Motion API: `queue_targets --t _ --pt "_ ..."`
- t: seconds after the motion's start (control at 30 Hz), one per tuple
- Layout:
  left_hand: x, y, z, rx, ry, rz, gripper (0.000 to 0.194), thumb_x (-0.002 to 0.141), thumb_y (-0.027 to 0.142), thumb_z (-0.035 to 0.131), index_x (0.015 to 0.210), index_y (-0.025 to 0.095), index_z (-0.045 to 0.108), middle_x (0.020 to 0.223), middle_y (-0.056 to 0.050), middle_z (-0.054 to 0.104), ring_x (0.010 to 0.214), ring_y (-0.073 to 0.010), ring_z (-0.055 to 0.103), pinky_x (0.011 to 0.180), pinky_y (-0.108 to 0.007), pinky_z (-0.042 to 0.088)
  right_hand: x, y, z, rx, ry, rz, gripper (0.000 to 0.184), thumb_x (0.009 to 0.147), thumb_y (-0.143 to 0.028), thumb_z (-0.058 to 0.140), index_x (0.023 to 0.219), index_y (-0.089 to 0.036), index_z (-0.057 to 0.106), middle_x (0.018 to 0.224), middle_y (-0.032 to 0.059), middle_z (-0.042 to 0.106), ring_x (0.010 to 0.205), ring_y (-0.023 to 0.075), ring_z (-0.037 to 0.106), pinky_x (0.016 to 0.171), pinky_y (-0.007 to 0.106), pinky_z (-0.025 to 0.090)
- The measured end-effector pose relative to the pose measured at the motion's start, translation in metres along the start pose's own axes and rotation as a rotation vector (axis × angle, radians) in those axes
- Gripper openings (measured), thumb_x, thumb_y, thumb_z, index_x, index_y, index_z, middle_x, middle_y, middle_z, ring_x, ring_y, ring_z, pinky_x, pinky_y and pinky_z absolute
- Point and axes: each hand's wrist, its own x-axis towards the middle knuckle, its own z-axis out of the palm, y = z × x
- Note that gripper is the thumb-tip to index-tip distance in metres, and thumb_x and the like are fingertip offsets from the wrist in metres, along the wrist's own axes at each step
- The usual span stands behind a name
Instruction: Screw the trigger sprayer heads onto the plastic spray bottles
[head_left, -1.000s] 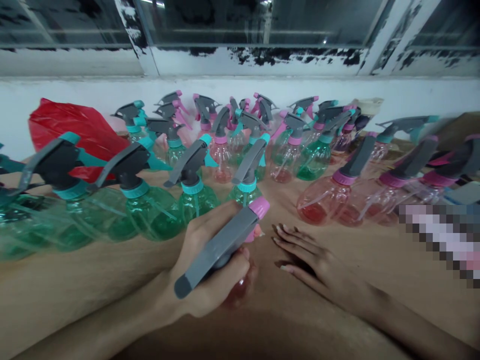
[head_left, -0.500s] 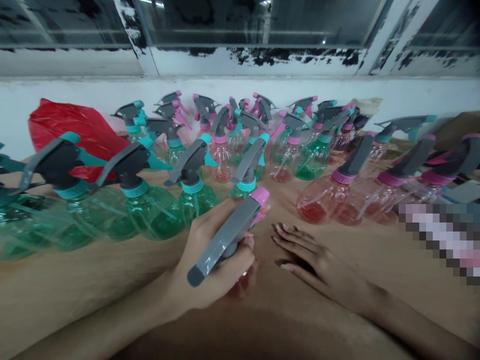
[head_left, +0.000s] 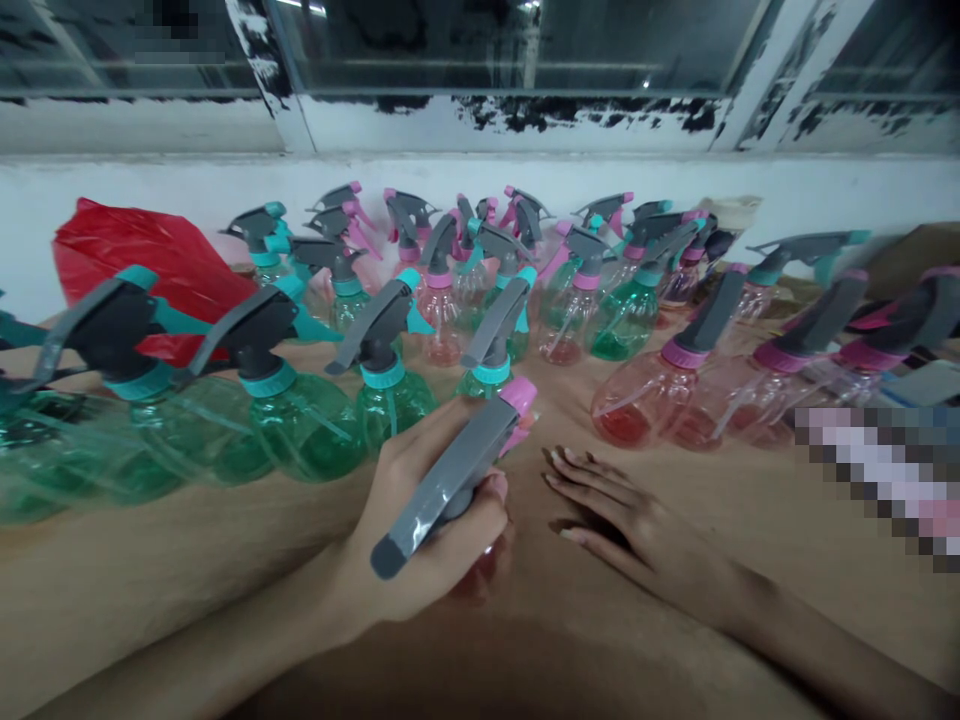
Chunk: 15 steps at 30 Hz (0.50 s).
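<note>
My left hand (head_left: 420, 530) is wrapped round the neck of a pink spray bottle (head_left: 457, 480), whose grey trigger head with a pink nozzle points away from me. Most of the bottle's pink body is hidden under my fingers. My right hand (head_left: 622, 520) lies flat on the brown table (head_left: 187, 560) just to the right of it, fingers stretched out and apart, holding nothing. A row of green spray bottles (head_left: 300, 420) stands just beyond my left hand, and pink spray bottles (head_left: 652, 400) stand beyond my right.
Several more green and pink spray bottles (head_left: 480, 270) crowd the back of the table up to a white wall. A red plastic bag (head_left: 142, 260) lies at the far left. Dark windows run above the wall.
My left hand has carried the pink spray bottle a little forward and to the right over the table. My right hand has stayed flat in place.
</note>
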Motion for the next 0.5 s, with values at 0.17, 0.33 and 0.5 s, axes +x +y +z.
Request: queue_targets --t 0.17,0.33,0.5 --pt "0.0009 0.0010 -0.0014 0.024 -0.010 -0.008 0.019 0.068 0.013 0.048 0.082 0.025 0.054 0.075 0.001 0.058 0.063 -0.0168 0.058 0.062 -0.030 0.052 0.0001 0.0015 -0.0003 -0.018 -0.027 0.018 0.049 0.092 -0.035 0.049 0.139 -0.026 0.038 0.145 0.0024 0.040 0.134 0.0217 0.034 0.110 0.046 0.032" --pt "0.0044 0.0010 -0.0036 0.010 -0.075 0.009 0.014 0.060 0.015 0.046 0.070 0.025 0.046 0.069 0.002 0.055 0.058 -0.0172 0.054 0.056 -0.031 0.050 -0.0005 0.0042 0.0000 -0.027 -0.041 0.003 0.051 0.091 -0.034 0.050 0.140 -0.027 0.036 0.145 0.0023 0.039 0.134 0.0222 0.034 0.110 0.047 0.032" --pt "0.0068 -0.0009 -0.0070 -0.006 -0.102 0.027 0.011 0.063 0.016 0.043 0.061 0.025 0.037 0.064 0.002 0.051 0.055 -0.0162 0.052 0.052 -0.030 0.047 -0.0007 0.0052 0.0015 -0.027 -0.020 -0.003 0.051 0.092 -0.034 0.050 0.140 -0.027 0.035 0.145 0.0019 0.038 0.134 0.0215 0.034 0.110 0.046 0.033"
